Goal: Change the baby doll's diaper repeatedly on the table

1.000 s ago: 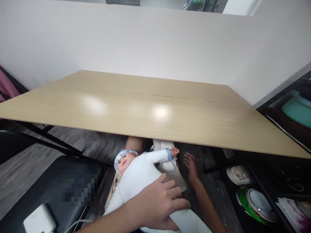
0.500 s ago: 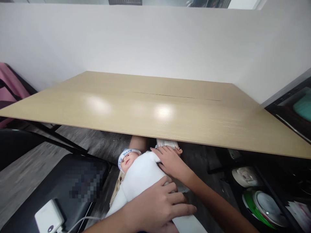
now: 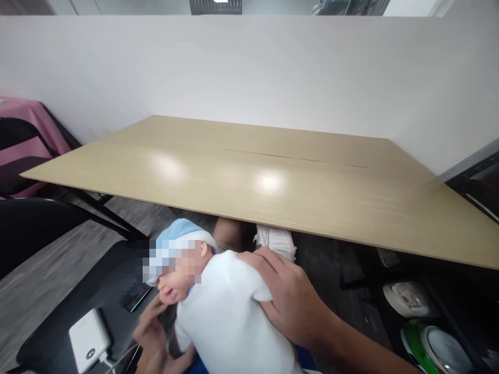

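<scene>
A baby doll (image 3: 237,311) in a white short-sleeved top leans over my lap, its back towards me. Its head, in a light blue and white cap (image 3: 181,229), points left, and the face turns to the lower left, partly pixelated. My right hand (image 3: 290,293) wraps over the doll's back and shoulder beside the sleeve. Below the chin, my left hand (image 3: 154,327) curls round the doll's front and near arm, slightly blurred; part of its grip is hidden. A white diaper (image 3: 276,241) lies beyond the doll, partly beneath the table edge.
A light wooden table (image 3: 218,182) spans the view ahead, its front edge just beyond the doll. A black chair (image 3: 58,311) at left bears a white power bank (image 3: 89,340) with a cable. Round containers (image 3: 409,299) stand on a dark shelf at lower right.
The doll has turned from lying face up to leaning with its back towards me. My left hand has moved from its lower body to under its chin. My right hand now holds its back.
</scene>
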`<state>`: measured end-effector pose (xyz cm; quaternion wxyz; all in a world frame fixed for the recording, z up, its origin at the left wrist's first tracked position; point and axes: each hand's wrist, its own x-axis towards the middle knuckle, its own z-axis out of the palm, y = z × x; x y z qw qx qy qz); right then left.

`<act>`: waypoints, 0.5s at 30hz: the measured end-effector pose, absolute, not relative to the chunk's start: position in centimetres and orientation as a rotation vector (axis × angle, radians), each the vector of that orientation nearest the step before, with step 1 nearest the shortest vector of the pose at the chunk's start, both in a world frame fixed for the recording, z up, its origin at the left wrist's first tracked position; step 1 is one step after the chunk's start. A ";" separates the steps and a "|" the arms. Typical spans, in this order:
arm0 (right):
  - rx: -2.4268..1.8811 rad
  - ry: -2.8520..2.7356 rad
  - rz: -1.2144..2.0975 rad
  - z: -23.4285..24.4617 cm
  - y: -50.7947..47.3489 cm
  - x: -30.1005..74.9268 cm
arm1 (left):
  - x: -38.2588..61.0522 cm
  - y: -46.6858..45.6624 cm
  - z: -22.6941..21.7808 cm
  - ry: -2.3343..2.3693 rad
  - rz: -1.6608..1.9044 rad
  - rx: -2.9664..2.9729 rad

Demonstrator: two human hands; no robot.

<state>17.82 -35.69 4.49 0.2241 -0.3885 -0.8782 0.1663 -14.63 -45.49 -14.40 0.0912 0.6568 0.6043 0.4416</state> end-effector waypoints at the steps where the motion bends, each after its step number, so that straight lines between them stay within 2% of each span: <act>1: -1.074 -2.326 0.522 4.9 -36.1 18.3 | -14.2 -45.2 -14.3 1.769 1.181 1.920; 3: -1.073 -2.183 0.566 5.6 -36.3 19.3 | -12.9 -43.8 -12.9 1.650 1.068 1.866; 6: -1.160 -2.099 0.457 6.8 -35.3 21.5 | -11.0 -40.3 -9.0 1.510 0.999 1.827; 11: -1.539 -2.069 0.272 8.4 -31.4 26.7 | -8.9 -31.2 -1.0 1.495 0.812 2.059; 15: -1.861 -2.054 0.229 8.4 -26.9 30.7 | -6.3 -22.2 2.9 1.256 0.661 2.257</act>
